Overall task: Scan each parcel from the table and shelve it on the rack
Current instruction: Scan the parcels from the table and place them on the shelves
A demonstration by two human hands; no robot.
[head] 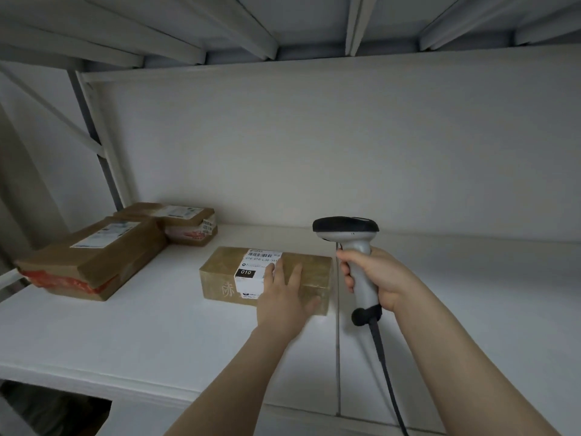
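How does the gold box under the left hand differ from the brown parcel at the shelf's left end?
The gold box looks smaller than the brown parcel. The gold box's label wraps onto its front, showing 010; the brown parcel's lies on top only. Red tape edges the brown parcel's base; the gold box has none. The left hand rests on the gold box only. Both lie flat on the white shelf.

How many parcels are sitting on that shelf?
4. A gold parcel under the left hand, centre; a big parcel at far left; behind it, a top parcel stacked on a lower parcel. Others may be hidden behind them.
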